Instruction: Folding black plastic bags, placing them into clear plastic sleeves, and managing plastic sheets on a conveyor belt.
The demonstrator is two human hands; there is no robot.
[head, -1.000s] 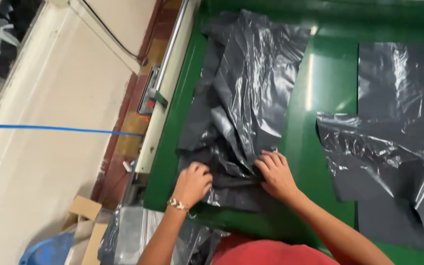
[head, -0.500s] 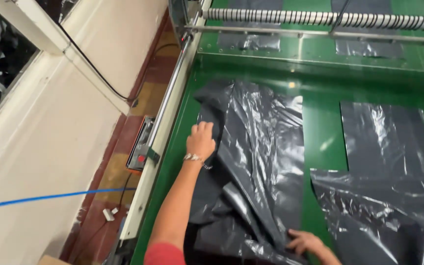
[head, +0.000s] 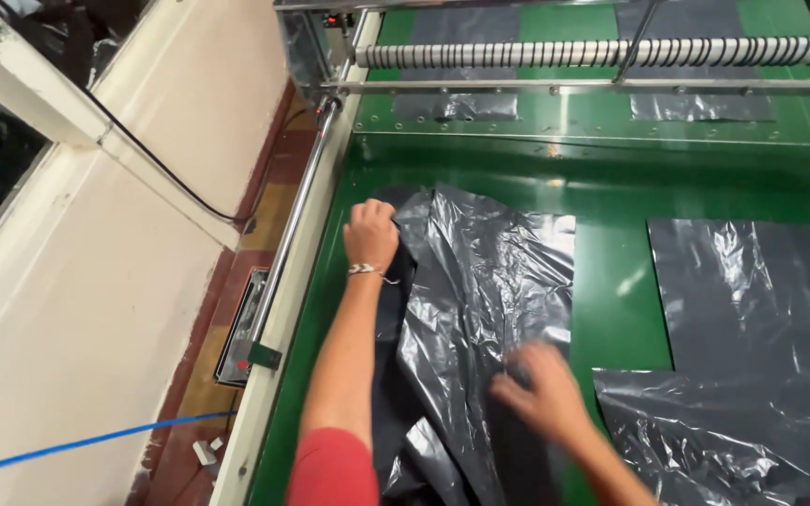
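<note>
Bag [head: 485, 309], black plastic, lies crumpled on the green belt [head: 611, 309], left lane, hard by the belt's left edge. Long axis runs near-to-far, roughly parallel w/ that edge and the steel rail [head: 297, 220] beside it. Far end looks partly flattened, square corner showing toward belt centre; near end bunched in folds at the bottom of view.

Left hand [head: 370, 234] sits at the bag's far-left corner, fingers curled shut, seemingly pinching the film edge; actual grip is under the knuckles so can't confirm 100%. Arm stretched out along the left side of the bag, bracelet [head: 365, 270] at wrist, red sleeve [head: 335, 468] at bottom.

Right hand [head: 541, 389] is on the bag's near-right part, motion-blurred. Fingers look loosely spread over the film, pointing left across the short axis; can't tell if gripping or just pressing.

So: both hands on the same bag, at diagonal ends of it. Left has the far end, right the near end. Rest of the bag lies between them, right of the left forearm.

Other lane: second bag [head: 752, 290] flat, third one [head: 705, 431] crumpled near the right hand's wrist, well apart from the left. Striped roller [head: 602, 52] crosses the belt's far end, more bags beyond it.
</note>
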